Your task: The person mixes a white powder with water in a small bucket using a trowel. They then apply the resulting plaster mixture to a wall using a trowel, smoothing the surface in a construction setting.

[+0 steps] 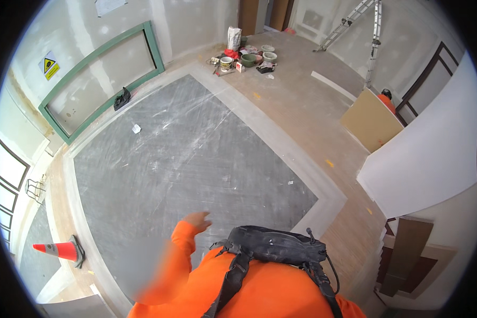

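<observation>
My left hand (196, 221) is raised in front of my body, its fingers loosely apart, with nothing visible in it, over the dark grey floor panel (196, 148). The orange sleeve on that arm is partly smeared by motion. Just right of the hand, a black chest pack (275, 246) with straps sits on my orange top. My right hand is not in view.
An orange cone (61, 249) lies at lower left. Green frame (151, 45) leans left. Buckets (247, 61) and bags stand at back. A ladder (376, 26), a person in orange (386, 100), tan board (358, 119), white sheet (424, 153) and planks (411, 249) are right.
</observation>
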Tool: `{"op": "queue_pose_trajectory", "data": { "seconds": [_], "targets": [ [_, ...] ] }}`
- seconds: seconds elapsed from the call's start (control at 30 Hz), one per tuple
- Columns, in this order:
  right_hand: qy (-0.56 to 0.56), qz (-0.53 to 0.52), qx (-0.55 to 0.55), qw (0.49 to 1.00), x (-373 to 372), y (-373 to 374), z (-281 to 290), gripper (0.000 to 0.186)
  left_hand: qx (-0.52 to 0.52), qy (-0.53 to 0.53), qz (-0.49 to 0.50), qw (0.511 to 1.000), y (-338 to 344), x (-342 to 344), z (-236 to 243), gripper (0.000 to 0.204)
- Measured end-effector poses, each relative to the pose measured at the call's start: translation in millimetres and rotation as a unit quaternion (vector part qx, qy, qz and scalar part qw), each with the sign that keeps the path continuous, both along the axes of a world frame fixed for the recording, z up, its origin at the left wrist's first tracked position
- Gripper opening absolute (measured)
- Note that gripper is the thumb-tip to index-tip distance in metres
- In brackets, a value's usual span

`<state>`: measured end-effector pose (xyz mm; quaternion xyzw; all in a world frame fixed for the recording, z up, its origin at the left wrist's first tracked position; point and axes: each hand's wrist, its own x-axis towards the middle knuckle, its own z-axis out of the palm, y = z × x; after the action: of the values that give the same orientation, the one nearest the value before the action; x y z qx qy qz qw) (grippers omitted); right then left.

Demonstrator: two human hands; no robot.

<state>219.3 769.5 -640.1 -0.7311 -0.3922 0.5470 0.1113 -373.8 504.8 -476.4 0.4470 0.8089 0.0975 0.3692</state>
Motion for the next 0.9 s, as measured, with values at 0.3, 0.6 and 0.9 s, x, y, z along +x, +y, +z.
{"op": "queue_pose_trajectory", "data": {
  "seconds": [0.3,0.6,0.9],
  "targets": [
    [-0.022,-0.081,-0.065,0.994,-109,211,-44,0.027,0.087,0.001,-0.081,0.993,371,-150,-6,0.049],
    [0.077,0.055,-0.061,0.994,-358,544,-89,0.027,-0.274,0.025,-0.026,0.961,385,-379,-267,0.034],
    [0.116,0.177,0.16,0.964,-667,900,-5,0.034,-0.324,-0.313,0.411,0.792,494,-372,-252,0.03]
  ]
}}
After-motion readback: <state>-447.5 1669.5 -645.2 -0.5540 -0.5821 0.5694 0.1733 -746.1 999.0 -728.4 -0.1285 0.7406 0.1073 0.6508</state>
